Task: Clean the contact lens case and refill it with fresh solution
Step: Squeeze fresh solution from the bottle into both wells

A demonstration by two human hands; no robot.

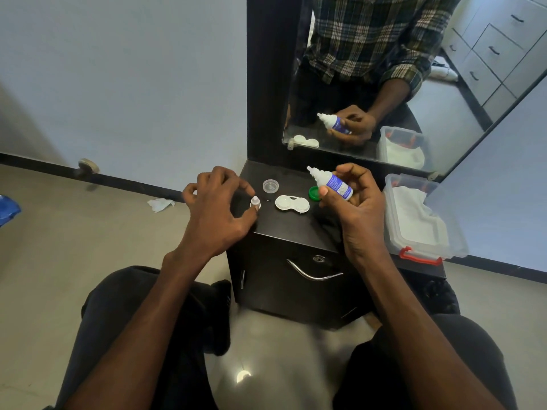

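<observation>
A white contact lens case (291,203) lies open on the dark cabinet top (296,229). Its clear lid (270,186) rests behind it and a green lid (313,193) sits to its right. My right hand (353,208) holds a small white solution bottle (331,182) with a blue label, tilted with its bare nozzle pointing up and left, above and to the right of the case. My left hand (216,208) hovers at the cabinet's left edge, fingers spread around the bottle's small white cap (255,202), which stands on the top. The thumb touches or nearly touches it.
A clear plastic box (420,220) with a red latch and white cloth inside sits at the cabinet's right end. A mirror (399,84) leans behind. A crumpled tissue (161,204) and a blue item (9,209) lie on the floor at left. My knees flank the cabinet.
</observation>
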